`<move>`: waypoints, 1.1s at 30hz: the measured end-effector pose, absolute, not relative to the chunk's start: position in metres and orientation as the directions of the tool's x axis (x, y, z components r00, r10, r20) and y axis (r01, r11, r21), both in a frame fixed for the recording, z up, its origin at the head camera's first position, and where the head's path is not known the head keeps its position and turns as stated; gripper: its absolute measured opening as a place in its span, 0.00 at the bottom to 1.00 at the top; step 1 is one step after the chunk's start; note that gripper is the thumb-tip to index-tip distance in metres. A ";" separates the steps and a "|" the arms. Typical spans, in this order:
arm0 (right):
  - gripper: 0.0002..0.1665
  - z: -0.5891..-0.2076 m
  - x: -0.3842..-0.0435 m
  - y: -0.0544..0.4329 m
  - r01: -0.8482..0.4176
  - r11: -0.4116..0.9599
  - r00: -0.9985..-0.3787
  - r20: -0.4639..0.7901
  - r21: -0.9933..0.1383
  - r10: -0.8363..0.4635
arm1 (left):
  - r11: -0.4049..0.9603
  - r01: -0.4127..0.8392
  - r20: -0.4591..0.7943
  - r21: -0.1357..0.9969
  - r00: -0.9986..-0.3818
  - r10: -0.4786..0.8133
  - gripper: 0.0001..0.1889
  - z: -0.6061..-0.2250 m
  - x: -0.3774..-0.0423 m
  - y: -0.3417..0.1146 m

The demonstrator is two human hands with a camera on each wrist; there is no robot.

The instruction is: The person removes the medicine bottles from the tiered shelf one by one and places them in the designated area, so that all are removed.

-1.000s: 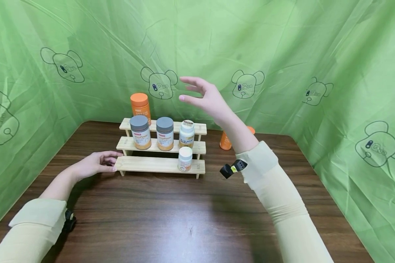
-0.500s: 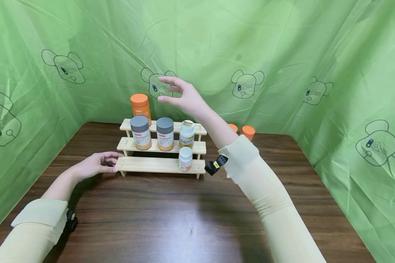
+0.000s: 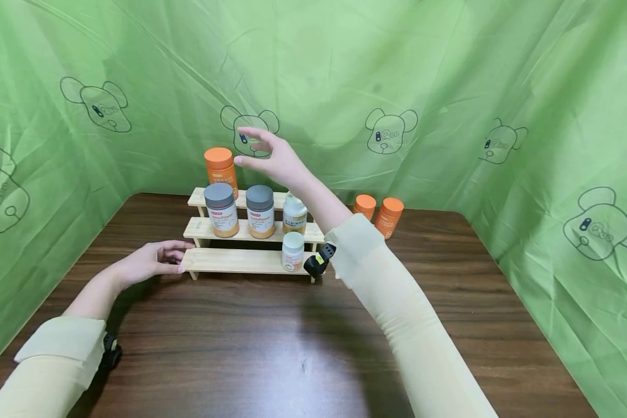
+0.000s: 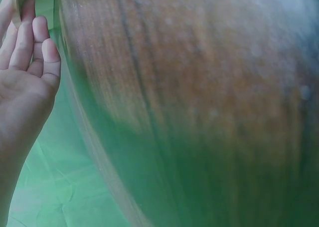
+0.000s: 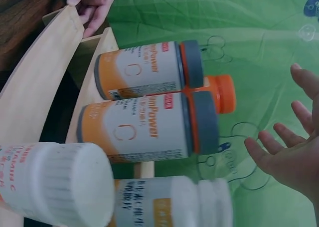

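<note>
A three-tier wooden rack (image 3: 235, 261) stands on the table. My left hand (image 3: 146, 264) grips the left end of its lowest tier, thumb at the front corner and fingers behind. My right hand (image 3: 279, 162) is raised above the top tier, fingers spread and holding nothing. Its fingertips come close to the orange bottle (image 3: 219, 168) at the top left. Two grey-lidded jars (image 3: 222, 212) and a white-capped bottle (image 3: 295, 215) are on the middle tier. The lowest tier bears a small white bottle (image 3: 292, 252), seen large in the right wrist view.
Two orange bottles (image 3: 389, 219) stand on the brown table (image 3: 230, 342) to the right of the rack, one partly behind my right forearm. Green cloth (image 3: 324, 69) with bear-head drawings hangs behind and at both sides.
My right hand has moved left over the rack, from beyond the white-capped bottle toward the orange bottle at top left. Both orange bottles at right have come into view. The left hand keeps its grip.
</note>
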State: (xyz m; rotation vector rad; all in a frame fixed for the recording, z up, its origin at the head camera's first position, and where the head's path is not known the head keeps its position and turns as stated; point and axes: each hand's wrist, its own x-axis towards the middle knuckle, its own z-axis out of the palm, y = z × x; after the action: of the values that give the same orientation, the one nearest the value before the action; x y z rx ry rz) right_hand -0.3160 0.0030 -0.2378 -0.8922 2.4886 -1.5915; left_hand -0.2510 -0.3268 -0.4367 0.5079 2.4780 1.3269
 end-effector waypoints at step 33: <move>0.33 -0.268 -0.355 -0.028 -0.420 0.378 -0.787 0.123 -0.825 -0.604 | 0.469 0.162 -0.073 0.868 -0.893 0.443 0.32 -0.442 -0.250 -0.327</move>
State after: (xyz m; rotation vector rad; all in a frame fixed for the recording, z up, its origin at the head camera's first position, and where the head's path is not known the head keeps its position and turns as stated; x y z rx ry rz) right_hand -0.3552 -0.0280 -0.2677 -0.9184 2.4368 -1.3691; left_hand -0.2496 -0.3273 -0.4421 0.5160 2.4328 1.3908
